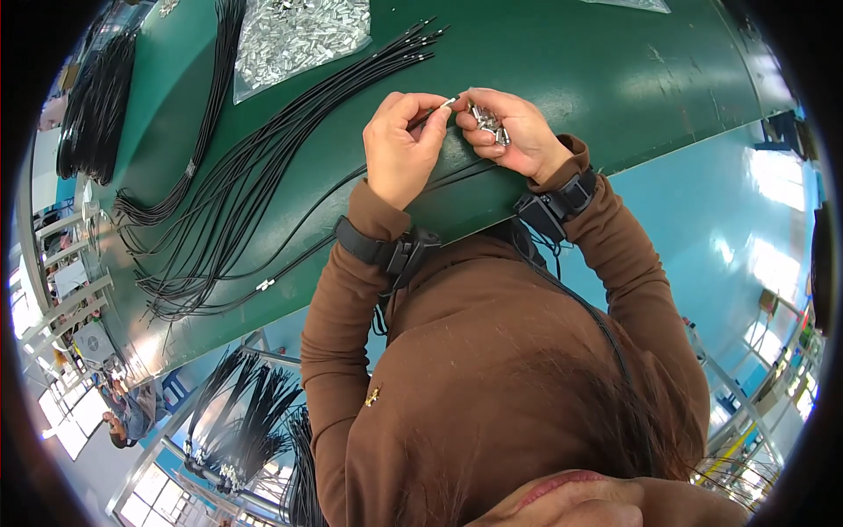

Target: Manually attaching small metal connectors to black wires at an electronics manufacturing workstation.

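My left hand (pixel 401 140) pinches the end of a thin black wire (pixel 428 115) over the green table (pixel 571 61). My right hand (pixel 505 132) meets it from the right, its fingertips on a small silver metal piece (pixel 450 102) at the wire's tip. Several more small silver metal pieces (pixel 489 123) lie cupped in my right palm. The wire trails down and left from my hands across the table. Both wrists wear black bands, and my sleeves are brown.
A spread of long black wires (pixel 263 167) lies left of my hands, their tips fanned toward the far edge. A clear bag of silver metal parts (pixel 294 35) sits at the back left. More black wire bundles (pixel 97 97) lie far left and hang on a rack (pixel 237 413) below the table edge.
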{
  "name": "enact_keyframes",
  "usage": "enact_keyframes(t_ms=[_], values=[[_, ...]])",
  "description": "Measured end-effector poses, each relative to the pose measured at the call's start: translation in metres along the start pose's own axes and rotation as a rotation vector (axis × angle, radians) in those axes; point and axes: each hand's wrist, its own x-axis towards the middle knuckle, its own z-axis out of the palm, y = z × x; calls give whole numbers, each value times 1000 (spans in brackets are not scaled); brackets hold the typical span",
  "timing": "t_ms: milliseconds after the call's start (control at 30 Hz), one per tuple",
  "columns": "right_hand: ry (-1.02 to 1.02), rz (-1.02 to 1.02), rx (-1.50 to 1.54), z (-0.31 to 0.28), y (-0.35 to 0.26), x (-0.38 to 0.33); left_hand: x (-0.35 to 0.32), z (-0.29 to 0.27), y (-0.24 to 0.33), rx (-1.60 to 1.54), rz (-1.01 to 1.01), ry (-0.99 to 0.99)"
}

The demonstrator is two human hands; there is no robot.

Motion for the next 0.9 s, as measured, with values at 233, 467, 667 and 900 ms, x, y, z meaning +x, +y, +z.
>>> enact_keyframes(t_ms=[233, 467, 667, 900], values=[[-48, -45, -7, -3, 0, 1, -4, 1, 3, 160, 78, 0], [-38, -35, 48, -5, -1, 2, -6, 0, 3, 184, 131, -4], [-90, -42, 72, -6, -1, 2, -6, -2, 1, 191, 154, 23], [-91, -39, -6, -7, -1, 0, -4, -4, 0, 214, 177, 31]])
